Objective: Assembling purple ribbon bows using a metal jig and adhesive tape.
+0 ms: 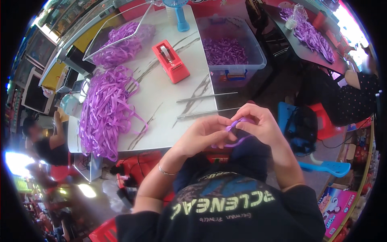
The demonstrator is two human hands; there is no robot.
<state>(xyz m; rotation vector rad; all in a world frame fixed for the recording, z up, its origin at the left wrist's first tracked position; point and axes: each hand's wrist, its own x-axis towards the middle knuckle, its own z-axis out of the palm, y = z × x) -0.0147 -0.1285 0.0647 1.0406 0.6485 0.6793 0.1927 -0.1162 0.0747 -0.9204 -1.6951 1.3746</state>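
Pinching a narrow purple ribbon [230,129], the left grip [206,131] and right grip [260,123] both close on it by the front right corner of the table [157,97]; a loop hangs between them, while a ribbon heap [105,113] lies near the front left corner.

Showing a smooth satin sheen in the held purple ribbon [229,128] and the ribbon heap [105,113], with a glossy, marble-patterned finish on the tabletop [157,94]. Seen in shiny red plastic on the tape dispenser [177,74], in silvery metal along two slim rods [207,97]. Pictured in clear, slick plastic at the storage box [254,65], glossy blue plastic on the fan [182,20]. Caught, too, in matt black cloth on the shirt [242,232] and polished metal around the bracelet [167,173].
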